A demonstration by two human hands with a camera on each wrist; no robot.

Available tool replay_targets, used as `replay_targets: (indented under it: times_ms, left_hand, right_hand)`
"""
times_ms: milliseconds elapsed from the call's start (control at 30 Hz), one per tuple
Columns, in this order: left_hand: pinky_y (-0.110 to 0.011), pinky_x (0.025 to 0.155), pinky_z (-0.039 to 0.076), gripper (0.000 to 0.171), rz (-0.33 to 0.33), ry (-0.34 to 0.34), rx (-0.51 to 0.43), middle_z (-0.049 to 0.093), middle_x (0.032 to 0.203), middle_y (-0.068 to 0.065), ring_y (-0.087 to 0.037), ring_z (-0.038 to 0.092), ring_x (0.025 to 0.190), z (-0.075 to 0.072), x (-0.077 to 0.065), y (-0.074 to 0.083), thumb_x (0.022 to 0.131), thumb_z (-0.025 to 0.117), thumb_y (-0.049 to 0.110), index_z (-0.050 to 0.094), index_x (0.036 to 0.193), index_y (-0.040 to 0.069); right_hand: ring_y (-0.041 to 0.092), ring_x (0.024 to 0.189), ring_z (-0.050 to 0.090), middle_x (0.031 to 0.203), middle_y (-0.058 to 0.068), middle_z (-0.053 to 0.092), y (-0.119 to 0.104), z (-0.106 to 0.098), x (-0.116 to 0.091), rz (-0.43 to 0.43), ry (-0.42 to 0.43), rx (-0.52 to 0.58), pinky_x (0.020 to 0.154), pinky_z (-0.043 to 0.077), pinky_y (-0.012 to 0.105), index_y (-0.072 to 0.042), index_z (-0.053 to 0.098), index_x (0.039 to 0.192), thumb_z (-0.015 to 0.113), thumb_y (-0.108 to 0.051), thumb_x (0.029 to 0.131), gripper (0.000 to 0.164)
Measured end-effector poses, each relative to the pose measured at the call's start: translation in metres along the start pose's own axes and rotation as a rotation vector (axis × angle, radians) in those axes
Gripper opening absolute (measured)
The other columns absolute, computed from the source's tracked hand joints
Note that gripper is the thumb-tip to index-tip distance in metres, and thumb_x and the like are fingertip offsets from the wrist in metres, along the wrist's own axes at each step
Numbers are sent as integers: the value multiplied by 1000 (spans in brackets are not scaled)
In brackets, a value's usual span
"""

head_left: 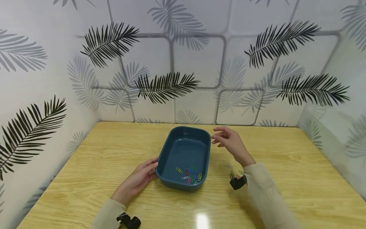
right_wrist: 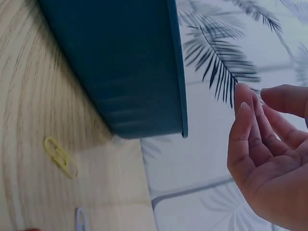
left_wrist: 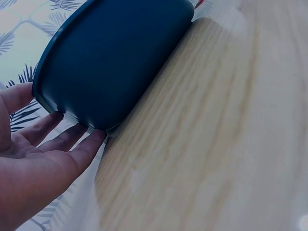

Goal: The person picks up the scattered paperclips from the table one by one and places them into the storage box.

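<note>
A dark blue tray (head_left: 186,152) with a raised rim sits on the wooden table. Several coloured paper clips (head_left: 185,178) lie inside it at its near end. My left hand (head_left: 140,178) holds the tray's left side near the front corner, fingertips on the outer wall and thumb at the rim, as the left wrist view shows. Beside the far right corner hovers my right hand (head_left: 228,141). Its fingers (right_wrist: 243,125) are loosely bent, with the thumb apart from them and nothing visible between. Below it on the table lies a yellow paper clip (right_wrist: 61,157).
More loose paper clips (head_left: 229,166) lie right of the tray, partly hidden by the right wrist and its black camera (head_left: 238,182). A patterned wall (head_left: 197,105) stands behind the table (head_left: 128,136).
</note>
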State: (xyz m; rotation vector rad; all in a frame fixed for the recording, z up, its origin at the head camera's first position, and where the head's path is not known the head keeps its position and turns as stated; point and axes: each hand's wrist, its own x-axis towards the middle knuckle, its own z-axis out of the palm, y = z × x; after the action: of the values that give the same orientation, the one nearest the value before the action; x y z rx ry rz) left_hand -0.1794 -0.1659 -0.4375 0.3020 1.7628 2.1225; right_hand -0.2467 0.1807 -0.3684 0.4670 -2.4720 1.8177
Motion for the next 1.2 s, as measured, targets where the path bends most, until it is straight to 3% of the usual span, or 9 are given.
replay_targets:
  times_ms: [167,333,600,800,1033,1200]
  left_hand:
    - [-32,99,42,57,0,11,-11,31,148,-31,-22,49,123,1,1,0,105,42,18,20,149,-10]
    - [-32,99,42,57,5,21,-15,31,147,-31,-23,49,124,1,0,1,105,42,17,20,148,-11]
    - [-32,99,42,56,7,16,-13,32,147,-30,-23,49,124,1,2,1,105,42,18,20,149,-10]
    - [-31,98,43,55,7,25,-15,34,146,-29,-20,51,120,3,2,2,105,42,17,21,148,-11]
    - [-31,98,43,56,-1,21,-8,33,146,-29,-20,51,121,4,1,1,105,42,17,21,148,-11]
    - [-31,98,42,56,-5,19,-5,33,146,-30,-19,51,121,4,0,1,105,42,17,20,148,-11]
  right_hand:
    - [12,83,65,110,23,65,8,-4,-1,33,22,9,78,54,41,4,55,128,61,-14,97,36]
    - [16,84,66,107,23,65,11,-3,2,32,9,-35,76,54,38,7,58,122,60,-12,97,32]
    - [28,90,65,106,24,65,16,-5,1,68,-86,-164,78,53,48,9,59,116,60,-11,96,29]
    - [34,91,64,103,21,66,23,-17,-2,74,-137,-262,76,53,42,11,59,116,60,-9,95,29]
    - [28,85,63,95,13,66,36,-23,-9,127,-198,-316,72,54,39,10,61,111,63,-8,93,25]
    - [21,76,61,88,8,65,37,-16,-11,138,-246,-440,69,52,36,6,65,104,70,-8,87,23]
